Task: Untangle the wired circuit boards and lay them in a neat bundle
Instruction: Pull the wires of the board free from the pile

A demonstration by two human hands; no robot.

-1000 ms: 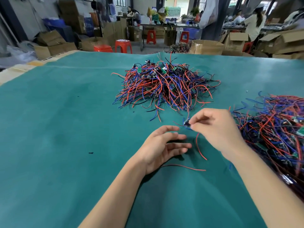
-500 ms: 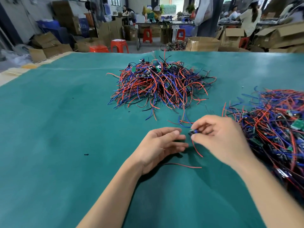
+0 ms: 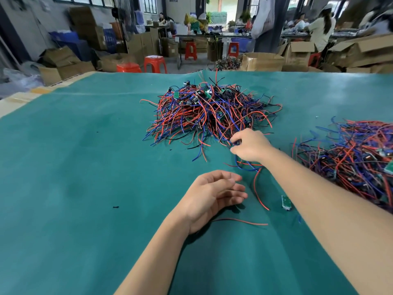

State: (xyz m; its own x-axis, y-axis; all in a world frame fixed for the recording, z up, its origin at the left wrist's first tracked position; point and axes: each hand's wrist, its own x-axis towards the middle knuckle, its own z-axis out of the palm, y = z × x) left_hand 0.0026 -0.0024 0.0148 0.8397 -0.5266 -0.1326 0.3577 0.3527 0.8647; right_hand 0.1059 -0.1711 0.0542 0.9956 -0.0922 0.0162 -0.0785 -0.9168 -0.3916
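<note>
A big tangled heap (image 3: 210,111) of red, blue and black wires with small green circuit boards lies at the middle of the green mat (image 3: 85,167). My right hand (image 3: 249,146) is at the heap's near right edge, its fingers curled round wires there. Red and blue wires (image 3: 248,165) trail from under that hand toward me. My left hand (image 3: 212,196) rests relaxed on the mat with its fingers loosely bent, holding nothing. A small green board (image 3: 285,202) lies on the mat beside my right forearm. A loose red wire (image 3: 240,221) lies near my left wrist.
A second mass of wired boards (image 3: 353,158) spreads along the right edge of the mat. A black scrap (image 3: 116,207) lies on the left. Beyond the table are cardboard boxes (image 3: 262,61), red stools (image 3: 155,63) and people at benches.
My right hand has let go of the small board it pinched near my left hand and has reached forward to the heap's edge. The board now lies on the mat. My left hand stayed put.
</note>
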